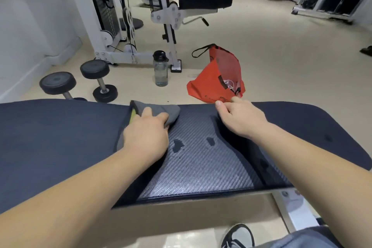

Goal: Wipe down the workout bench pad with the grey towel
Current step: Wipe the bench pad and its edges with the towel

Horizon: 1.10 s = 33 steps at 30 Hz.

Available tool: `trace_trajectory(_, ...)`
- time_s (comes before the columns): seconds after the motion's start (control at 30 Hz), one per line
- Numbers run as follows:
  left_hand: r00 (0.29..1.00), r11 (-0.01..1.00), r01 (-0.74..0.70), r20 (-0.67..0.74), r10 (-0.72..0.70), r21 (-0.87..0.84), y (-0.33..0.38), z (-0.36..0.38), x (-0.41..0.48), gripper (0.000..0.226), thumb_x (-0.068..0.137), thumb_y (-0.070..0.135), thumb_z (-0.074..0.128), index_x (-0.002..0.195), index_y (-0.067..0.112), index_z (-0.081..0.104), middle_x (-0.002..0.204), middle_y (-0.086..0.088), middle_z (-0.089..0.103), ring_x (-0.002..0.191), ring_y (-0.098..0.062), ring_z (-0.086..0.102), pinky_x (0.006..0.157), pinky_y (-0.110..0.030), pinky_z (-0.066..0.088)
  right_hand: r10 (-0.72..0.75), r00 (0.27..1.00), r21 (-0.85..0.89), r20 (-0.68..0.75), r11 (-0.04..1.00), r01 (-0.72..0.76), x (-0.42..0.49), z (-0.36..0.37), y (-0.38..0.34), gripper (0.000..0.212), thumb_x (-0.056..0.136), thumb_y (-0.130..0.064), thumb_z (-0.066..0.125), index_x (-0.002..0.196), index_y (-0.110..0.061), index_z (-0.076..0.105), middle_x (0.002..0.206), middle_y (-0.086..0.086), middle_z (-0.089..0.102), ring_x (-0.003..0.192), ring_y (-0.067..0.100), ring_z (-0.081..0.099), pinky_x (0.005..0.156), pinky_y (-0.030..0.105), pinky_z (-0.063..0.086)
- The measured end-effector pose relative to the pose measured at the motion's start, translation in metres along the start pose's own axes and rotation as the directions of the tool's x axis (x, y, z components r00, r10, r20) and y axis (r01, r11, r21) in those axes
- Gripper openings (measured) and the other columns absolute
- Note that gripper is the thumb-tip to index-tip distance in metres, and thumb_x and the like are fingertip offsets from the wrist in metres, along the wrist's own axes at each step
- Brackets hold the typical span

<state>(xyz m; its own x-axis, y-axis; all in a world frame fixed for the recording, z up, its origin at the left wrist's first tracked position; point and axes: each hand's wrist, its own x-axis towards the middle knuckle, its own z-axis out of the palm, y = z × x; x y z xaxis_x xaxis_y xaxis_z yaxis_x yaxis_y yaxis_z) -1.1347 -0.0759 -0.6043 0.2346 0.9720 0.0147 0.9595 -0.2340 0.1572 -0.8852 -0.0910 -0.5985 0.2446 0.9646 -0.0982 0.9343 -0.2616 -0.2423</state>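
Observation:
The dark bench pad (201, 171) stretches across the view, with a woven-texture middle panel carrying small wet patches (178, 145). A grey towel (159, 109) with a yellow-green edge lies bunched at the pad's far edge. My left hand (147, 133) lies on top of the towel, fingers curled over its folds and gripping it. My right hand (239, 119) rests on the pad's far edge to the right, fingers loosely curled, holding nothing.
On the floor beyond the bench lie an orange drawstring bag (217, 78), a clear water bottle (160, 68) and two black dumbbells (96, 80). A white cable machine (112, 26) with a padded seat stands behind. My shoe (237, 236) is under the bench's near side.

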Motion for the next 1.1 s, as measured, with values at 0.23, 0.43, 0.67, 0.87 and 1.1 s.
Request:
trace_trajectory(0.23,0.906,0.907,-0.419,-0.047,0.421,0.045,0.031,0.014,-0.039,0.032,0.099,0.046,0.044,0.13,0.042,0.047,0.122,0.005,0.047,0.113,-0.024,0.051,0.073,-0.036,0.05,-0.007,0.999,-0.017,-0.05,1.0,0.006,0.005,0.005,-0.008,0.063,0.106,-0.058,0.02,0.119,-0.026,0.073,0.121,0.005,0.055,0.125,0.033,0.048,0.1,0.05,0.047)
trace_trajectory(0.43,1.0,0.996,0.026,-0.019,-0.024,0.087,-0.001,0.004,-0.001,0.032,0.096,0.034,0.047,0.127,0.026,0.053,0.12,-0.011,0.047,0.113,-0.038,0.052,0.079,-0.045,0.047,-0.002,0.999,0.005,-0.038,1.0,0.003,0.0,0.006,-0.005,0.065,0.107,-0.058,0.017,0.111,-0.026,0.074,0.109,-0.001,0.048,0.123,0.03,0.048,0.097,0.049,0.049)
trace_trajectory(0.67,0.731,0.73,-0.673,0.044,0.681,-0.116,0.057,0.011,-0.062,0.043,0.092,0.034,0.051,0.134,0.043,0.048,0.118,0.002,0.045,0.113,-0.025,0.048,0.075,-0.038,0.049,0.015,0.998,0.028,-0.068,1.0,-0.013,0.006,0.007,-0.006,0.071,0.105,-0.061,0.014,0.097,-0.024,0.074,0.116,0.002,0.055,0.121,0.033,0.048,0.099,0.05,0.048)
trace_trajectory(0.87,0.998,0.998,-0.066,-0.008,0.066,0.008,0.001,0.011,0.02,0.042,0.096,0.03,0.048,0.138,0.04,0.049,0.128,-0.005,0.046,0.121,-0.032,0.047,0.086,-0.046,0.05,0.002,1.0,0.051,-0.012,0.999,-0.002,0.002,0.007,-0.001,0.062,0.106,-0.06,0.017,0.092,-0.029,0.069,0.108,-0.002,0.05,0.122,0.031,0.048,0.1,0.051,0.047)
trace_trajectory(1.1,0.889,0.886,-0.435,0.078,0.451,-0.16,0.082,0.016,-0.033,0.044,0.092,0.025,0.053,0.131,0.044,0.054,0.124,0.001,0.047,0.128,-0.03,0.042,0.094,-0.043,0.047,0.001,0.997,0.076,-0.077,0.997,0.005,0.0,0.002,0.0,0.064,0.107,-0.057,0.021,0.072,-0.022,0.062,0.099,0.0,0.055,0.111,0.033,0.056,0.091,0.047,0.05)
